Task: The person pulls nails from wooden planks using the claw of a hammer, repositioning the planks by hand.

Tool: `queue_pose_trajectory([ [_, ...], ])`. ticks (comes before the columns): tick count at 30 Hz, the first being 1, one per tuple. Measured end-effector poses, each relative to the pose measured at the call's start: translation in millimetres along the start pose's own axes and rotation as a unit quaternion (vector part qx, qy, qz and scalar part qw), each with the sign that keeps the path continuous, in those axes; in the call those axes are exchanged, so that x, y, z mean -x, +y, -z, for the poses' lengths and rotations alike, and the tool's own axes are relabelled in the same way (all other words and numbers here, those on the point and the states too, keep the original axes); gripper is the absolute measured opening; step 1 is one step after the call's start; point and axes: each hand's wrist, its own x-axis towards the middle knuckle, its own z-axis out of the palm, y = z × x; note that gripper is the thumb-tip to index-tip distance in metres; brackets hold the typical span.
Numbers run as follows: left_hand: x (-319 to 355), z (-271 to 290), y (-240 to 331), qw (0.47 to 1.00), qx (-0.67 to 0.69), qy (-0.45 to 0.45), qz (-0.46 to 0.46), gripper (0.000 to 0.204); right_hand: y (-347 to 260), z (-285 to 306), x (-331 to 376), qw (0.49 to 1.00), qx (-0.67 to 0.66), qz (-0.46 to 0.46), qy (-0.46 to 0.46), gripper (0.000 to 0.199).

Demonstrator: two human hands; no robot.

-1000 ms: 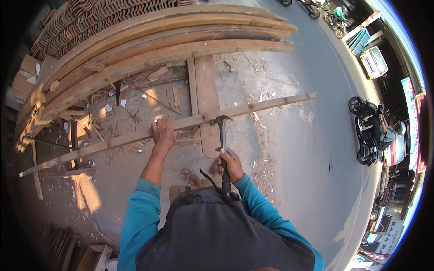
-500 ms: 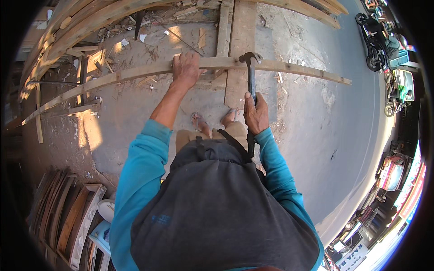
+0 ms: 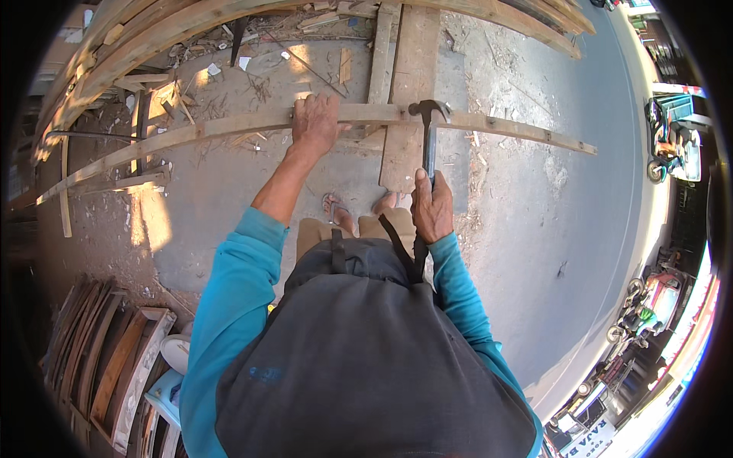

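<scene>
The whole view has tipped since a second ago, so the stacked beams [image 3: 504,17] sit higher in it and the long wooden strip [image 3: 366,114] runs more evenly across, in front of the person; the hands keep the same hold, so the hammering spot seems unchanged. More timber [image 3: 114,359] leans together at lower left. Beneath the strip lies a wide board [image 3: 403,156], though whether they touch cannot be told. The hammer [image 3: 430,149] has its head over the strip, hiding a short stretch, contact unclear. The right hand [image 3: 433,208] is wrapped round its handle; the left hand [image 3: 314,124] curls over the strip, clear of the head. Small wood scraps [image 3: 345,66] litter the ground beyond.
</scene>
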Motion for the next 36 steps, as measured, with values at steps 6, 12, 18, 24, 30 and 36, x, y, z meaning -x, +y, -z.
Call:
queue_pose_trajectory([
  [6,15,11,7,1.0,0.009,-0.016,-0.02,0.05,-64,58,-5,0.992,-0.095,0.039,0.071,0.041],
  [12,18,6,6,1.0,-0.002,-0.005,-0.009,0.049,-31,57,17,0.991,-0.116,-0.071,0.016,0.039],
  [18,14,10,8,1.0,0.01,-0.028,-0.002,0.051,-10,40,36,0.968,-0.176,-0.171,-0.049,0.038],
  [24,15,13,11,0.999,0.006,-0.032,0.002,0.053,-9,36,-6,0.907,-0.384,-0.173,0.019,0.038],
  [30,15,7,7,1.0,0.009,-0.021,0.0,0.052,10,46,-15,0.888,-0.364,-0.239,-0.149,0.041],
  [36,9,10,13,1.0,0.0,-0.022,-0.022,0.053,16,33,-25,0.857,-0.463,-0.223,0.033,0.041],
])
